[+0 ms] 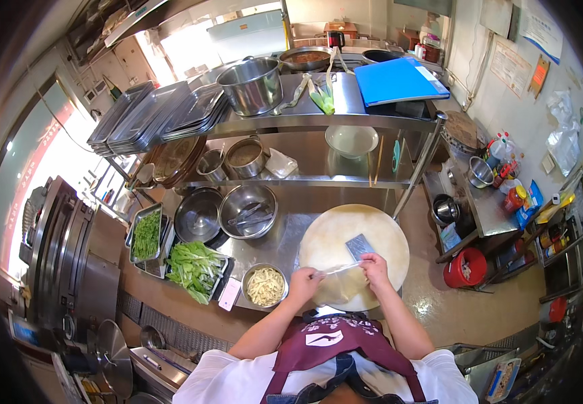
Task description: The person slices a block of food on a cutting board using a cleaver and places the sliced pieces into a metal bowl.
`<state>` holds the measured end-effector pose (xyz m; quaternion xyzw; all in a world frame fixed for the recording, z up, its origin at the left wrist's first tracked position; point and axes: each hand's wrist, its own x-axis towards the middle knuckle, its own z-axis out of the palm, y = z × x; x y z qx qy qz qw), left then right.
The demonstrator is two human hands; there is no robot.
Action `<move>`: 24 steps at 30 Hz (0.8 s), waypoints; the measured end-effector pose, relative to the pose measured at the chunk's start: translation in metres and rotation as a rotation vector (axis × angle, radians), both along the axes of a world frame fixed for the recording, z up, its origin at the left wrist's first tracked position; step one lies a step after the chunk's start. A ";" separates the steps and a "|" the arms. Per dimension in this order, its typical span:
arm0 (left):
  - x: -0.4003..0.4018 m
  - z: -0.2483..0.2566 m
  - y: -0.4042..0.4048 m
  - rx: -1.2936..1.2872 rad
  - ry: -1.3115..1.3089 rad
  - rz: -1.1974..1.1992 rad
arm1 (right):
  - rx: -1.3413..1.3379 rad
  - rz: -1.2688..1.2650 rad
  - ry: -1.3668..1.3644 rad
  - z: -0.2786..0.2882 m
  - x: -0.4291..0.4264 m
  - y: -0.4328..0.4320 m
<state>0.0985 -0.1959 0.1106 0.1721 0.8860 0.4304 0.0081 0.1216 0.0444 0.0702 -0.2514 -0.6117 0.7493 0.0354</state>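
Between my two hands a clear plastic bag [342, 283] is stretched by its upper edge. My left hand [305, 283] pinches one corner, and my right hand [375, 270] pinches the other. Beneath the bag is a large round cutting board [331, 227], partly hidden by the bag and my hands. A cleaver blade [359, 246] lies flat on the board just beyond my right hand; its handle cannot be made out. To the left of the board stands a metal bowl [286, 295] holding pale sliced strips [265, 286].
Leafy greens [198, 267], a phone [229, 294], a tray of chopped greens [146, 235] and metal bowls [248, 212] occupy the counter's left. A steel shelf [291, 123] rises behind, carrying a pot [251, 86] and a blue folder [397, 81]. A red bucket [465, 267] stands right.
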 end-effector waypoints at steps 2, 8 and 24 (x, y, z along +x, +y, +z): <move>0.003 -0.042 -0.023 0.147 -0.230 0.100 | -0.119 -0.040 -0.122 -0.024 0.016 0.016; -0.008 -0.041 -0.011 0.256 -0.288 0.107 | 0.005 0.108 0.008 0.009 0.025 0.010; 0.015 -0.004 0.007 0.179 -0.363 -0.217 | 0.748 0.777 0.051 0.003 0.016 -0.044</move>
